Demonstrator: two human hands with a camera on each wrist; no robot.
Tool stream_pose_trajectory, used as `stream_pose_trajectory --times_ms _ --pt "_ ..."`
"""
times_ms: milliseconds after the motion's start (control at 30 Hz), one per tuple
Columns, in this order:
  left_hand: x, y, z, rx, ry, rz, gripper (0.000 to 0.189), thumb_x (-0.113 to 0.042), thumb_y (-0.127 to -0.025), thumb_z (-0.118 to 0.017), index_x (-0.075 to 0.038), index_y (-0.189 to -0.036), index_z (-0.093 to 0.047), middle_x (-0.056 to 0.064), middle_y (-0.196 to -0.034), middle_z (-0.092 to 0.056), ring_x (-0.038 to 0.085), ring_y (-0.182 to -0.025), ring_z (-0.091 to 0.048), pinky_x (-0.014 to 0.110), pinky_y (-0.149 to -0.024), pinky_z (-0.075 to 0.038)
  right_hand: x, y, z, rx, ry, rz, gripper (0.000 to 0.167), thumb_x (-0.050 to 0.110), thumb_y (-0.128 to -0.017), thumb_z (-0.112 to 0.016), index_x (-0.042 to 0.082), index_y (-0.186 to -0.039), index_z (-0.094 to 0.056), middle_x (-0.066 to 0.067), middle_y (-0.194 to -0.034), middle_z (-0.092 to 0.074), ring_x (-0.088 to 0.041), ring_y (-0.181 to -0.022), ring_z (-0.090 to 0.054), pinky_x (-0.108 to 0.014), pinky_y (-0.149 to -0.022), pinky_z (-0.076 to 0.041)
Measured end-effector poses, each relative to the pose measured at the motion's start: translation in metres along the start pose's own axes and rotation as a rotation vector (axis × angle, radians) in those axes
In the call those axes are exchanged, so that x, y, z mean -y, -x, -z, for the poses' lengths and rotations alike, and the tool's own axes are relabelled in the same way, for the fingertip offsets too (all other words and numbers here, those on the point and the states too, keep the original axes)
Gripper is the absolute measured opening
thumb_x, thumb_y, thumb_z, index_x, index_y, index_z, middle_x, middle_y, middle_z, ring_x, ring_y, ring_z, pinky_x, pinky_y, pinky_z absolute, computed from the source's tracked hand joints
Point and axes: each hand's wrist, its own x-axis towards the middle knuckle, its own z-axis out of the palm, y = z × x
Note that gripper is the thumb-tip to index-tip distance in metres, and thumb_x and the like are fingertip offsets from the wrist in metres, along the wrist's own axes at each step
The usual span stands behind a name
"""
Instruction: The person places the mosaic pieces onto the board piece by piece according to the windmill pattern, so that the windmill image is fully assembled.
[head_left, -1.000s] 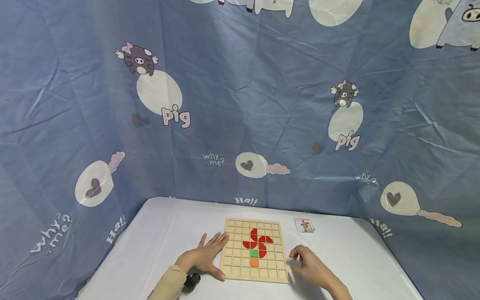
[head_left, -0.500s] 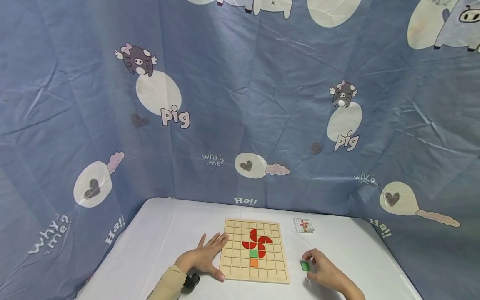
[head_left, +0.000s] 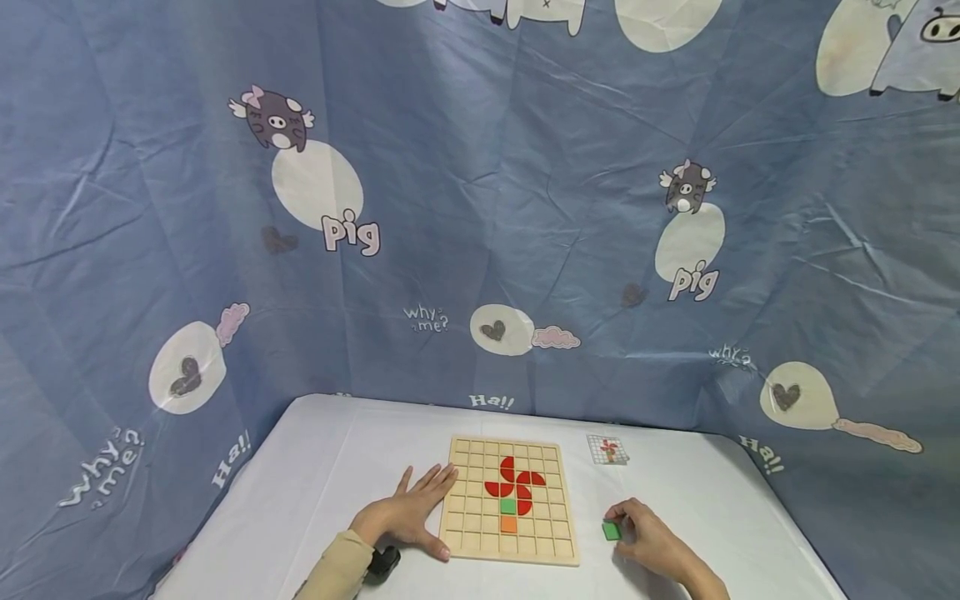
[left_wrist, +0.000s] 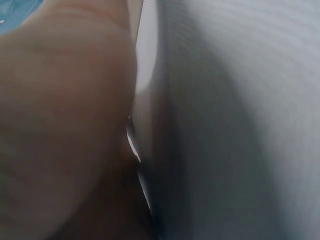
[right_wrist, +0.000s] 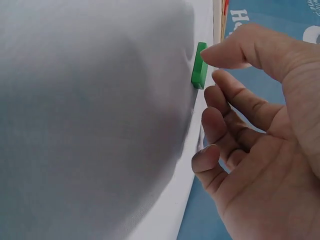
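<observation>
In the head view my left hand (head_left: 408,515) rests with spread fingers beside the wooden grid board (head_left: 468,546), fingertips at its left edge. The board holds red rounded pieces (head_left: 508,467) in a pinwheel shape, a green square tile (head_left: 508,506) and an orange square tile (head_left: 508,524) below it. To the right, my right hand (head_left: 641,537) reaches over a loose green square tile (head_left: 611,531). In the right wrist view, the thumb tip (right_wrist: 210,56) overlaps the edge of this green tile (right_wrist: 199,70); a gap shows between the tile and the bent index finger.
A small pattern card (head_left: 607,451) with a red pinwheel picture lies behind the right hand. White cloth covers the table (head_left: 337,450). A blue printed curtain (head_left: 420,250) hangs at the back and sides. A black device (head_left: 384,564) sits at the left wrist.
My right hand has moved right, away from the board's edge, and the loose green tile has come into view at its fingertips. The left hand and the board's pieces stay put.
</observation>
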Motion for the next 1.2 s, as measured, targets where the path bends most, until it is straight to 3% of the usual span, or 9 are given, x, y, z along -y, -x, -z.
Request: stream_pose_trajectory --times_ms 200,500,867,1067,1200 --pt "-0.001 0.0 0.0 -0.002 0.007 -0.001 0.126 -0.066 -0.065 -0.076 -0.011 -0.156 -0.009 0.009 -0.164 -0.004 0.032 -0.151 -0.003 0.065 -0.116 0.009 0.0 -0.003 -0.002 -0.002 0.009 -0.031 0.041 0.002 -0.063 -0.076 0.009 -0.102 -0.064 0.002 -0.097 -0.056 -0.013 -0.087 -0.05 -0.031 -0.079 -0.051" --pt "-0.005 0.001 0.001 -0.009 -0.002 0.0 0.126 -0.067 -0.064 -0.076 -0.011 -0.156 -0.01 0.008 -0.164 -0.005 0.031 -0.151 -0.003 0.065 -0.116 0.009 0.001 -0.001 0.002 0.021 -0.018 -0.007 0.031 0.005 -0.068 -0.079 0.01 -0.095 -0.065 0.002 -0.092 -0.058 -0.012 -0.085 -0.052 -0.029 -0.076 -0.05" --pt "-0.003 0.002 0.0 -0.002 -0.01 0.004 0.126 -0.068 -0.064 -0.075 -0.012 -0.156 -0.009 0.008 -0.164 -0.004 0.031 -0.151 -0.003 0.064 -0.116 0.009 0.005 0.0 -0.001 -0.011 -0.006 -0.067 0.032 0.005 -0.066 -0.08 0.009 -0.094 -0.065 0.003 -0.089 -0.059 -0.013 -0.083 -0.052 -0.035 -0.078 -0.051" --pt "-0.003 0.002 -0.001 -0.001 -0.009 -0.003 0.127 -0.068 -0.064 -0.075 -0.011 -0.156 -0.009 0.008 -0.164 -0.004 0.031 -0.151 -0.003 0.065 -0.116 0.009 0.01 0.0 -0.001 -0.022 -0.015 -0.105 0.031 0.009 -0.067 -0.08 0.01 -0.094 -0.066 0.004 -0.086 -0.059 -0.013 -0.079 -0.051 -0.031 -0.073 -0.049" --pt "-0.002 0.0 -0.001 0.0 -0.014 0.004 0.127 -0.069 -0.064 -0.074 -0.012 -0.156 -0.009 0.007 -0.164 -0.003 0.03 -0.151 -0.002 0.064 -0.116 0.009 0.01 -0.001 -0.002 -0.035 -0.015 -0.076 0.031 0.01 -0.066 -0.079 0.011 -0.094 -0.065 0.004 -0.086 -0.061 -0.012 -0.078 -0.049 -0.026 -0.068 -0.045"
